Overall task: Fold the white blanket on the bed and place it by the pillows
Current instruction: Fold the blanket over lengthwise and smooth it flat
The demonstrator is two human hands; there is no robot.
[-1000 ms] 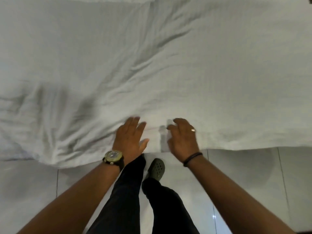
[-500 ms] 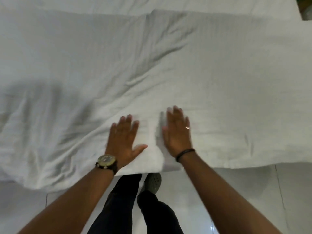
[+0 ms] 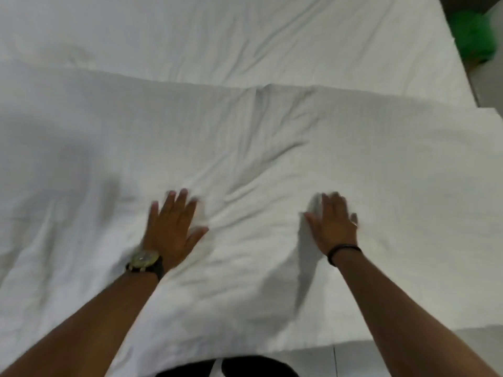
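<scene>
I see both hands flat, fingers straight, pressing the white blanket [image 3: 245,164] spread across the bed [image 3: 217,36]: left hand [image 3: 174,229], right hand [image 3: 333,224]. Motion blurs the fingertips. A green thing [image 3: 473,34] beyond the bed is too blurred to identify.

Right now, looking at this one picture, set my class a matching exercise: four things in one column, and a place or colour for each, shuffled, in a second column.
Things
1. wristwatch
2. dark wristband
3. green object
4. white blanket

Places or colours
A. top right corner, beyond the bed's edge
B. on the right wrist
C. on the left wrist
D. spread under both flat hands

Pairs: 1-C, 2-B, 3-A, 4-D. The left hand and right hand both press the blanket, fingers straight.
</scene>
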